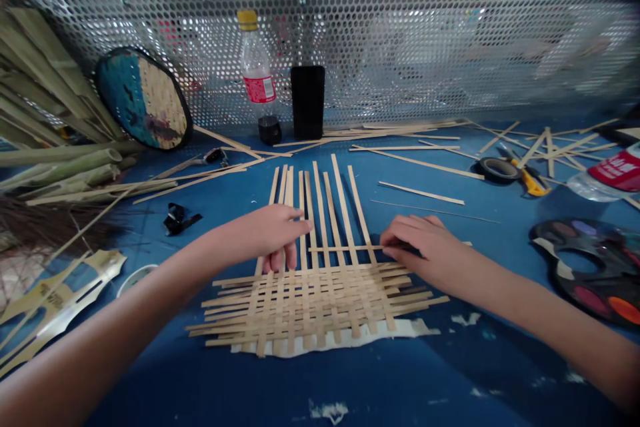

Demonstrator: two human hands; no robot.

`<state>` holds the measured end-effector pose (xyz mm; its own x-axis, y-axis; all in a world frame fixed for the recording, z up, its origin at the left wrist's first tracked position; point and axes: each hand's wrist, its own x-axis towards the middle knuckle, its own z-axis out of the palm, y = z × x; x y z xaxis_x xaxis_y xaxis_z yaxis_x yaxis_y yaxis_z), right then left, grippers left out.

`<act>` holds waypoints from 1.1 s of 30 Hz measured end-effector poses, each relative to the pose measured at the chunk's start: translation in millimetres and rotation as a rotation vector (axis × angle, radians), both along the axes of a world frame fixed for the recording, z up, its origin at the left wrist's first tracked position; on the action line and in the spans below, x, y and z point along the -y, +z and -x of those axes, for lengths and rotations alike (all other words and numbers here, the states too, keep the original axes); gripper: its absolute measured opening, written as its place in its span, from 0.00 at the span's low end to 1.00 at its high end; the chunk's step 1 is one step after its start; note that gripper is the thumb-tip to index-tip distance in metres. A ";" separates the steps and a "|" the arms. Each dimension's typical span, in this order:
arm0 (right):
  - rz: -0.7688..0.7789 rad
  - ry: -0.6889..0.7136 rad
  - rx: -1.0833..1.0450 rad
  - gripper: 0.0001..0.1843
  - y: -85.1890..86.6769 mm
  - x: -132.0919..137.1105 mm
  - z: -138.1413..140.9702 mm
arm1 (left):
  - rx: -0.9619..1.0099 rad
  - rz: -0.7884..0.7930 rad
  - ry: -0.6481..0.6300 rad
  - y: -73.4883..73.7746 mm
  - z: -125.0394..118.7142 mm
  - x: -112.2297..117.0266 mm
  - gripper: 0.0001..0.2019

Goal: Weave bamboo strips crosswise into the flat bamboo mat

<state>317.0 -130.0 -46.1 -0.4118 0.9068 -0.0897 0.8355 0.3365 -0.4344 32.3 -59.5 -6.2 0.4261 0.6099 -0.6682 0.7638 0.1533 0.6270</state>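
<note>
Pinching a cross strip (345,249) in right hand (417,245) at two o'clock of the woven mat (320,303), itself at six from view centre. Poising left hand (270,232) at eleven with parted fingers; cannot tell whether gripping. Seemingly half woven, with upright strips (341,200) unfilled towards twelve.

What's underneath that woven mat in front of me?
At the near edge of the woven mat, a white strip peeks out on the blue table; how far it runs underneath is covered.

Pale woven mat (320,300) (ragged-edged), lying flat, slim strip (347,249) crosswise
</note>
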 end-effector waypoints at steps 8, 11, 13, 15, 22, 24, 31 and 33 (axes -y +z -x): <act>-0.071 0.039 -0.022 0.15 -7.7 -0.2 -2.1 | 0.541 0.359 0.442 7.8 8.3 4.3 0.22; -0.086 0.048 -0.046 0.14 -12.5 -1.2 -4.1 | 0.584 0.332 0.552 7.9 6.8 10.2 0.14; -0.101 0.049 -0.071 0.13 -13.1 -1.0 -4.5 | 0.496 0.254 0.464 4.0 8.1 13.7 0.13; -0.098 0.048 -0.087 0.12 -12.5 -0.6 -3.8 | 0.302 0.111 0.312 -4.5 12.7 17.3 0.14; -0.017 -0.015 -0.079 0.14 -10.7 -3.8 5.7 | 0.083 -0.243 0.109 -34.7 29.8 21.7 0.14; -0.003 -0.031 -0.073 0.14 -8.7 -4.4 6.6 | 0.110 -0.209 0.093 -34.0 29.4 19.3 0.11; 0.046 -0.031 -0.062 0.15 -3.0 -4.5 4.8 | 0.069 -0.273 0.020 -28.3 24.4 16.3 0.11; 0.054 -0.030 -0.074 0.15 -4.3 -5.7 8.1 | 0.063 -0.345 -0.012 -29.6 24.3 17.3 0.13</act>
<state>308.8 -124.3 -50.5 -0.3920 0.9135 -0.1091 0.8097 0.2863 -0.5123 8.0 -76.8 -35.7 0.4686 0.7899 -0.3955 0.7221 -0.0847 0.6866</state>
